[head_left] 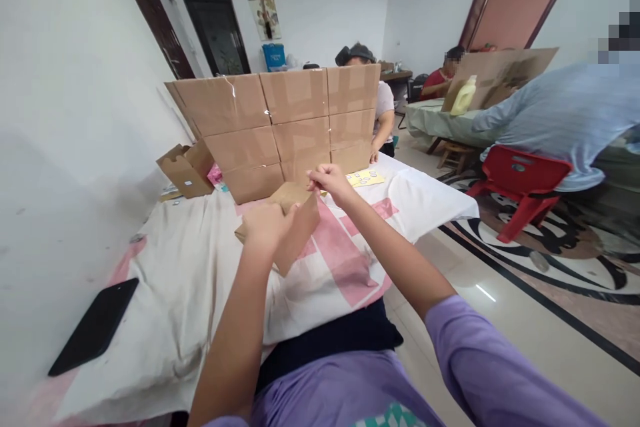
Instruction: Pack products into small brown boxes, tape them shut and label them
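My left hand (267,225) is closed round the near side of a small brown cardboard box (295,230) held just above the cloth-covered table (170,280). My right hand (327,181) pinches the box's top flap at its far edge, fingers pressed together. Behind the box stands a wall of stacked, taped cardboard cartons (280,123). A yellow sheet of small stickers (365,178) lies on the cloth just right of my right hand.
A black phone (95,327) lies at the table's left near edge. An open small box (186,170) sits at the back left. A person sits behind the cartons; another in a blue shirt sits on a red chair (520,180) to the right.
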`<action>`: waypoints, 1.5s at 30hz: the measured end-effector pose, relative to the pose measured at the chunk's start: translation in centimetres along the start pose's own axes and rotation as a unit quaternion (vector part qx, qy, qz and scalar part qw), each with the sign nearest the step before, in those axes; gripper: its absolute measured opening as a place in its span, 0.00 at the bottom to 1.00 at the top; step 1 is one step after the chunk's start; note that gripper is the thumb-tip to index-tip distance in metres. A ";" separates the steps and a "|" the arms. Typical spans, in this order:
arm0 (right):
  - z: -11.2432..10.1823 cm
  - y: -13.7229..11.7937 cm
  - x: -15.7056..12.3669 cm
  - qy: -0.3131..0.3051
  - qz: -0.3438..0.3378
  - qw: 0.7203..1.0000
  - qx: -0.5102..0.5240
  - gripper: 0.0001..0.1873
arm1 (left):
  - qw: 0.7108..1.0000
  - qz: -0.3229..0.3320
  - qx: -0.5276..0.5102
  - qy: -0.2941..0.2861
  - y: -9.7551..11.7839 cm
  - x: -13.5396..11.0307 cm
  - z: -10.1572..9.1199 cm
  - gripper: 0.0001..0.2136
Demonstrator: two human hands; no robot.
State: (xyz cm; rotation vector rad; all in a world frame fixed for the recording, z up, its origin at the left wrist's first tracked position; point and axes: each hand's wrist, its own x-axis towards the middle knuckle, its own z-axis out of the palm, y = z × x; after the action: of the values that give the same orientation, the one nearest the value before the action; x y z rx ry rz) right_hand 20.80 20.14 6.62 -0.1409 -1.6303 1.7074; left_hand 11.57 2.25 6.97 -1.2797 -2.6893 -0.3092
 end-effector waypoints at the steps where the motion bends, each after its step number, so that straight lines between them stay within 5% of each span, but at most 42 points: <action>1: 1.1 -0.3 0.6 -0.022 -0.004 1.000 -0.005 0.33 | 1.000 0.013 -0.015 0.001 -1.0 -0.1 -0.4 0.32; 7: 4.7 -0.9 1.6 -0.094 -0.009 0.995 -0.016 0.32 | 0.992 0.084 -0.087 0.017 -5.3 -2.3 0.6 0.23; 13: 5.6 -0.2 1.4 -0.101 0.058 0.992 -0.042 0.30 | 0.994 -0.007 -0.107 0.006 -1.6 -4.0 1.3 0.23; 17: 5.9 -0.1 1.6 -0.095 0.116 0.986 -0.075 0.29 | 0.989 0.003 -0.142 -0.034 0.6 -4.2 0.7 0.22; 28: 4.4 -1.6 3.0 -0.141 0.232 0.959 -0.081 0.22 | 0.964 -0.011 -0.267 -0.017 0.1 -3.5 2.2 0.22; 32: 3.9 -2.0 2.5 -0.168 0.222 0.960 -0.036 0.20 | 0.932 0.003 -0.363 -0.006 -0.7 -2.1 3.5 0.24; 36: 3.1 -1.7 1.6 -0.228 0.203 0.951 0.055 0.18 | 0.878 0.025 -0.474 0.068 -1.1 -1.1 3.5 0.31; 41: 2.6 -1.5 0.6 -0.246 0.194 0.943 0.115 0.18 | 0.788 0.061 -0.606 0.087 -0.8 0.5 2.7 0.19; 45: 2.8 -2.0 0.1 -0.256 0.164 0.943 0.138 0.18 | 0.755 0.071 -0.646 0.087 -0.5 1.4 3.1 0.17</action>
State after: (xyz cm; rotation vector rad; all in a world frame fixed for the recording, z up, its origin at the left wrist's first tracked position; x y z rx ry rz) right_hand 20.01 17.74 8.93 0.1986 -1.7725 2.3585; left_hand 10.19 3.76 4.17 -1.4594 -1.9721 -2.3691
